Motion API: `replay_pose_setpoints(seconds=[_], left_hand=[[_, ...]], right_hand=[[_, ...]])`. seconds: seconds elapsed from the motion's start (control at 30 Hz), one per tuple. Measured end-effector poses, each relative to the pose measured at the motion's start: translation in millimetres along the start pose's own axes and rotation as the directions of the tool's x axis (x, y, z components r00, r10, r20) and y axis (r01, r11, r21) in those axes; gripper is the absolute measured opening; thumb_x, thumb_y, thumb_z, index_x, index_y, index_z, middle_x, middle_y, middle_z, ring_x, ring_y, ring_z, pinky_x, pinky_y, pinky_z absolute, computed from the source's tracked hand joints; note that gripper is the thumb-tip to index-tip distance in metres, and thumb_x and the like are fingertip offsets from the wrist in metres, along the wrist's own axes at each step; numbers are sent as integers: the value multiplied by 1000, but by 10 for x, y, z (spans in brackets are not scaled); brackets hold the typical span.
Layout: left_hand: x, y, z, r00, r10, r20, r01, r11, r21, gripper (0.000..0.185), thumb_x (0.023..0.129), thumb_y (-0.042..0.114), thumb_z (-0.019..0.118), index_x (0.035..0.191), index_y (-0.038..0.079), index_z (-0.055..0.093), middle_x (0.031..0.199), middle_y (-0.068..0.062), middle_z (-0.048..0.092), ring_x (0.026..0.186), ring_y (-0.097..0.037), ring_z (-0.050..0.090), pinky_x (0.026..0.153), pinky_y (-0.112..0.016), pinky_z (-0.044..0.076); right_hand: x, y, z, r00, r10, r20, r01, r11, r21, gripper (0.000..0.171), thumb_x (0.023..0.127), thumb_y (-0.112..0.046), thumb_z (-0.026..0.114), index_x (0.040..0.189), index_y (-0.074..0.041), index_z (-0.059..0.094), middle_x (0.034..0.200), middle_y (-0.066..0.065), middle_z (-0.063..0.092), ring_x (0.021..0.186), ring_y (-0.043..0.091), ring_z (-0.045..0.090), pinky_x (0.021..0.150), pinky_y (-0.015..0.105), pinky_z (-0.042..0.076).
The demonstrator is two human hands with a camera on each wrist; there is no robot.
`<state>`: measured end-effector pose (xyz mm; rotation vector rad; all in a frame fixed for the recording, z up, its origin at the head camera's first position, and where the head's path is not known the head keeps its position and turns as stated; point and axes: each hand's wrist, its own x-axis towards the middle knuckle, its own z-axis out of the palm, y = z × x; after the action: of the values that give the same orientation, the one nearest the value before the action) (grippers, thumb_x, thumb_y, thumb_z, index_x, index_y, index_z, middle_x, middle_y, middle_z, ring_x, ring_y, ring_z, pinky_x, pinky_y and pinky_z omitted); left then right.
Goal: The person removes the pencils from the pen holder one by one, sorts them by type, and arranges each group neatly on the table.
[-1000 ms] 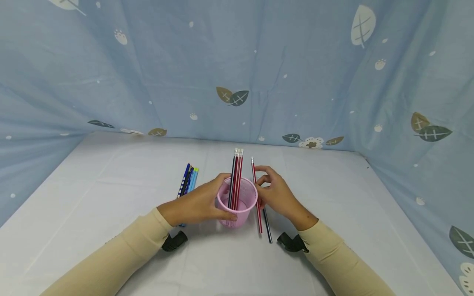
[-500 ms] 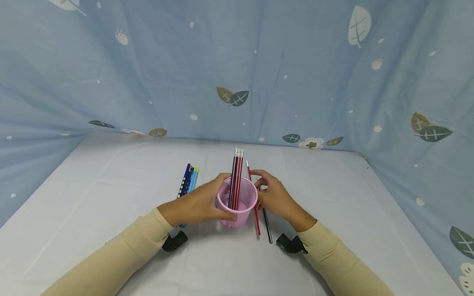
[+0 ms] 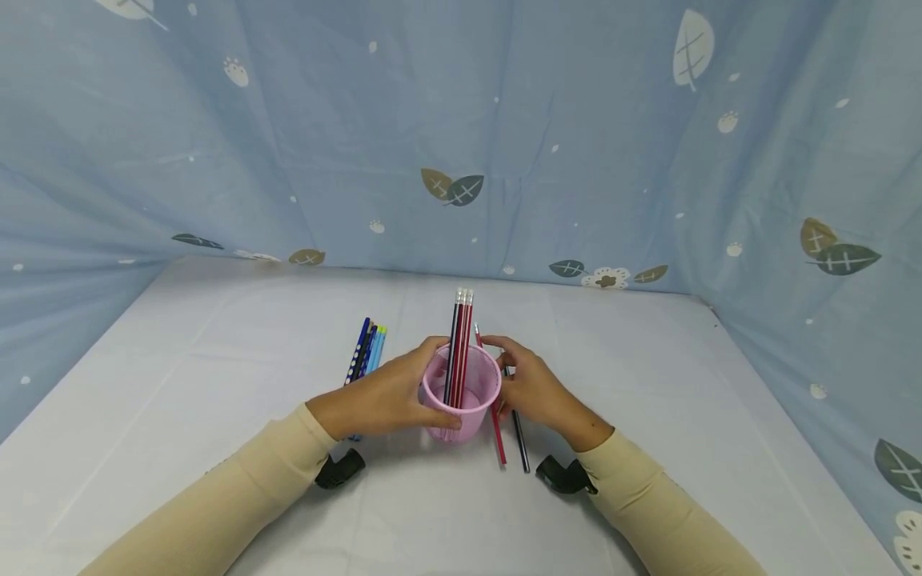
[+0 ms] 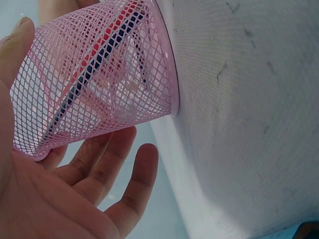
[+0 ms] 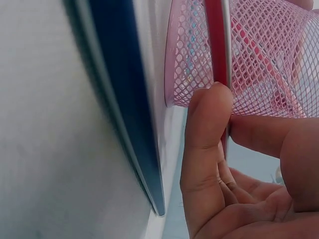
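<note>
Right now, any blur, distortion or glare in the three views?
Head view: sharp, even soft light, no glare, wide-angle bending of the backdrop cloth at the edges. Left wrist view: pink mesh cup crisp, the left hand near the lens slightly soft. Right wrist view: dark pencil in the foreground blurred, the red pencil and the right hand's fingers fairly clear.

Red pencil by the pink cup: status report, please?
Left hand grips pink mesh cup. Right hand pinches red pencil beside cup, tip on table. Dark pencil lies alongside; nothing blocking.
</note>
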<state>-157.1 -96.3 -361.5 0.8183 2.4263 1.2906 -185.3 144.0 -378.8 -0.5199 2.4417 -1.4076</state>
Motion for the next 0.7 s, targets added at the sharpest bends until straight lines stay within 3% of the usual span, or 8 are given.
replay_pose_setpoints(seconds=[0.37,0.7], left_hand=[[11,1,-5,1000,5,4,-5,1000,1,97,76,34,88,150,21,27,132,2,62,117,-6,59,104,-35,47],[9,2,0,1000,6,3,-6,1000,-2,96,77,32,88,150,21,28,133,2,60,119,-6,58,105,-36,47]], right_hand=[[-19,-15,-14,998,51,30,-52,998,30,69,93,2,62,153,-18,35,103,17,58,52,20,64,52,41,58],[-21,-8,-12,991,111,81,-112,994,3,76,93,1,65,157,-13,26,102,17,63,54,20,67,53,40,59]])
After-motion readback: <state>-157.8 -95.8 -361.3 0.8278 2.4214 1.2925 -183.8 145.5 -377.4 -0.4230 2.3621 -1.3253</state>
